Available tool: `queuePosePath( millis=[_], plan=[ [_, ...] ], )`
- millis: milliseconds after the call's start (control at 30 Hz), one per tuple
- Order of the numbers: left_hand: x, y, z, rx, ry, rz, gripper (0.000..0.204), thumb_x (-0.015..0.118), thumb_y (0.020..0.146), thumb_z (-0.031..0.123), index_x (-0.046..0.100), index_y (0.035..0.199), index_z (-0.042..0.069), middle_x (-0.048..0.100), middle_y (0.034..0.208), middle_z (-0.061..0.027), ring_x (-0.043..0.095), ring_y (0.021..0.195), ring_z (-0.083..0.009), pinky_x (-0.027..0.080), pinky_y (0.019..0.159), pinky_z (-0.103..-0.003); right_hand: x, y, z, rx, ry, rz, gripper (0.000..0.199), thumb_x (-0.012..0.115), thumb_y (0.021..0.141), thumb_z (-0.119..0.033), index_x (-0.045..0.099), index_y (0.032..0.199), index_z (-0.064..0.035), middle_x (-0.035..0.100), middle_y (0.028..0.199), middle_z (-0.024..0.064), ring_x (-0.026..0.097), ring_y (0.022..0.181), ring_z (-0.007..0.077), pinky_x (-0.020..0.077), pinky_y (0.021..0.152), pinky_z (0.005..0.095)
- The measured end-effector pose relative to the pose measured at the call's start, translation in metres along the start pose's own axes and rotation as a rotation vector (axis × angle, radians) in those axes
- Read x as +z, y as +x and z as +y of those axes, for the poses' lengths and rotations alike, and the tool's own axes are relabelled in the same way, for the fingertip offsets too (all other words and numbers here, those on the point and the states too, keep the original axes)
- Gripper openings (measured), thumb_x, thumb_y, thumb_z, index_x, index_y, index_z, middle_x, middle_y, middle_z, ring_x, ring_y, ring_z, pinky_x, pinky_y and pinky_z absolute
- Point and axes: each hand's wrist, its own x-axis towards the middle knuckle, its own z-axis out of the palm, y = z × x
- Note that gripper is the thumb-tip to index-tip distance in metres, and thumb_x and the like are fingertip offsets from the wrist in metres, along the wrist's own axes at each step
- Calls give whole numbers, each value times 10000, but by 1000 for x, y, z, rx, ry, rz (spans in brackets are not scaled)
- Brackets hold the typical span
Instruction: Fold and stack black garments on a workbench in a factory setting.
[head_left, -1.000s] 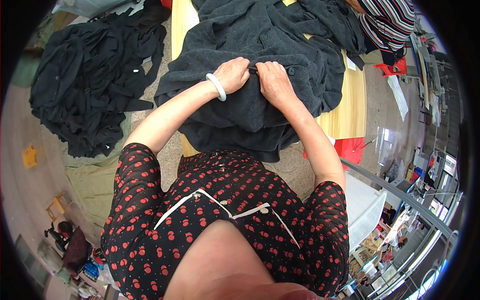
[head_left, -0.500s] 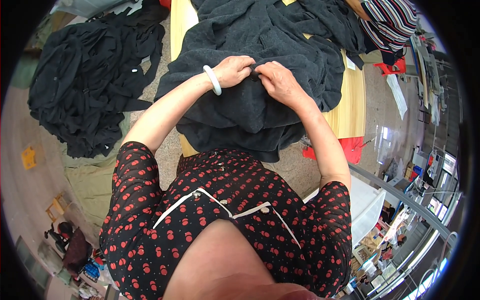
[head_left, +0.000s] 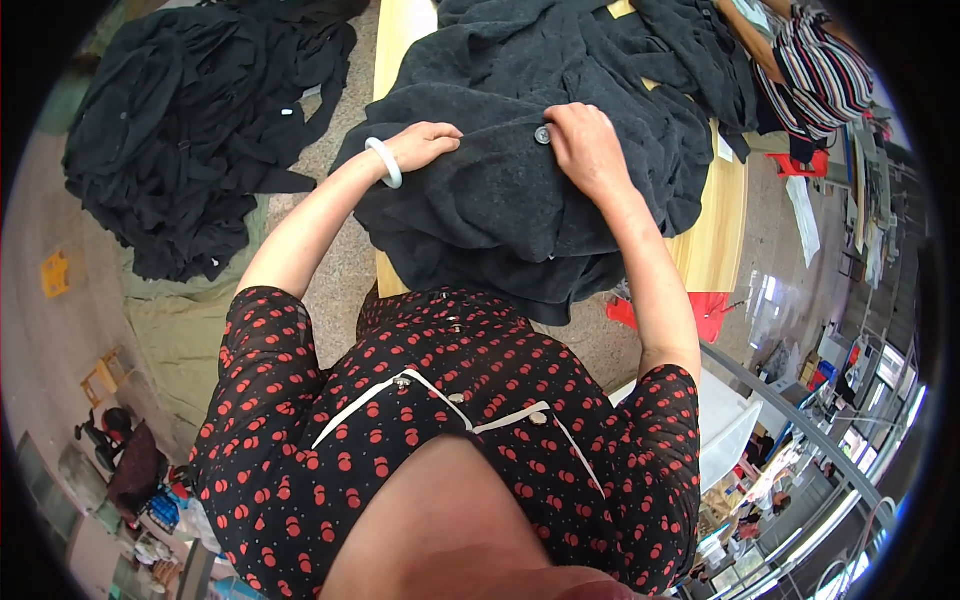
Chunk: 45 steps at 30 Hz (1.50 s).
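Dark grey woolly garment (head_left: 500, 200) lies spread over the near end of a yellow wooden bench (head_left: 715, 240) in the upper middle of the frame, its lower hem hanging over the bench edge toward the person. A round grey button (head_left: 542, 134) shows on the cloth near the top centre. The right hand (head_left: 585, 150) sits just to the right of that button, its fingers curled and pinching the fabric at the button, so its grip is closed on the garment. The left hand (head_left: 425, 145), with a white bangle (head_left: 383, 162) round the wrist, rests to the left of the button, fingertips bent down and pressed into the cloth; its grip also takes hold of the garment, though how much fabric is gathered under the fingers cannot be told. The two hands are near each other, with the button between them. More dark garments (head_left: 640, 40) are piled further back on the bench at the top of the frame. On the floor in the upper left lies a large heap of black clothes (head_left: 190, 130). A striped cloth (head_left: 830, 70) shows at the upper right.
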Motion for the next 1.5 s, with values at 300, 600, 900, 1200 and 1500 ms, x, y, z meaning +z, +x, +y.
queuePosePath(
  millis=[300,600,900,1200,1500],
  plan=[
    [4,-6,-16,13,-120,50,268,424,836,143,537,1014,-21,592,964,-106,536,925,-189,394,848,-268,51,12,-51,-240,-27,-143,170,627,679,-113,549,820,-58,535,801,81,502,844,242,387,784,357],
    [18,-19,-21,143,134,121,378,643,730,248,568,1017,14,563,1002,-130,538,953,-258,419,842,-321,50,-18,-64,-368,139,40,157,600,686,-18,571,839,-36,539,770,80,529,738,246,426,717,328],
    [35,-5,-25,240,320,341,308,654,709,263,605,917,42,574,870,-129,544,864,-296,434,771,-354,57,-20,-69,-246,53,-115,157,573,705,-29,573,862,-22,509,737,97,507,725,251,413,680,340],
    [24,-8,9,113,-71,315,247,576,771,220,556,811,-23,579,773,-204,570,730,-320,435,638,-356,51,-11,-71,-164,36,12,119,550,665,-40,540,784,-42,519,697,111,514,694,279,396,646,372],
    [27,-6,11,-98,-330,269,257,588,776,238,576,711,-10,553,614,-46,465,605,-74,402,565,-265,54,-8,-74,-226,-22,21,90,543,687,-46,523,774,-46,484,665,94,485,670,260,378,637,357]
  ],
)
